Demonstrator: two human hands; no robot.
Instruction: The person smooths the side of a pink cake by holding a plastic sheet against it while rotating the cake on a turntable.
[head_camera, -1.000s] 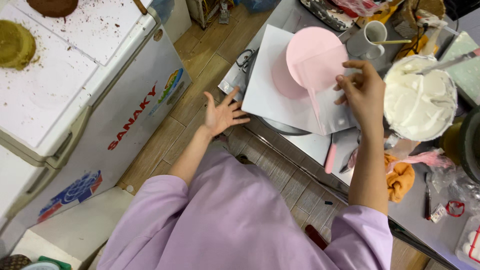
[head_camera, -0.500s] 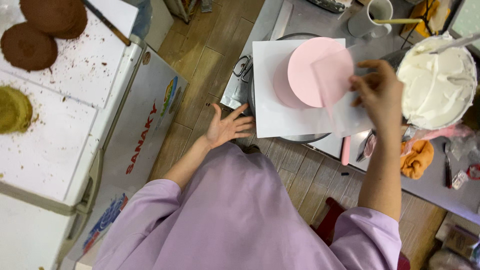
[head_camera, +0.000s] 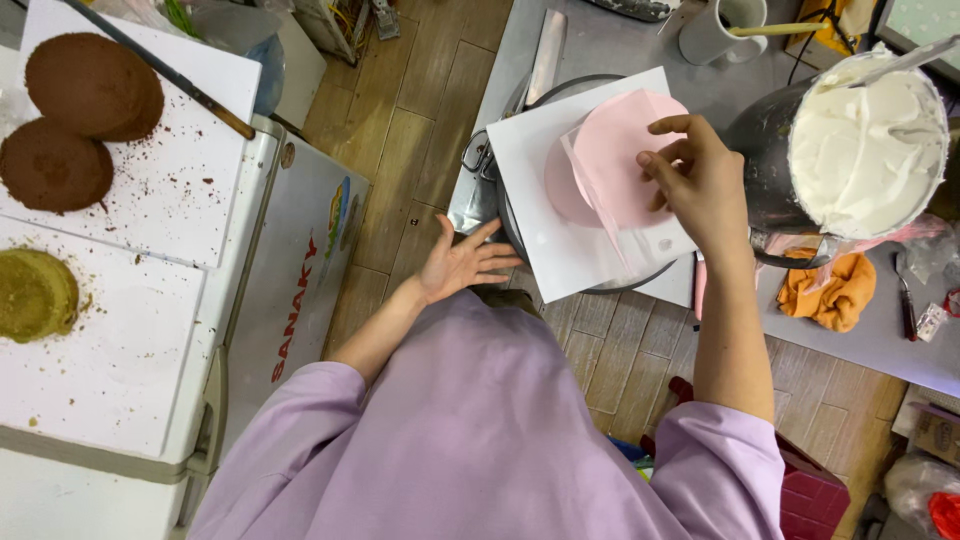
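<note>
pink disc (head_camera: 610, 150) under right hand (head_camera: 700, 180), possibly touching

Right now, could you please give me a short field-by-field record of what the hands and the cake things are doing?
left hand: open, fingers spread, empty, by the edge of the square white board
right hand: over the round pink frosted cake, holding a thin translucent scraper
cake base: white board on a metal turntable
right of the cake: metal bowl of white cream
far left: two brown sponge rounds
</note>
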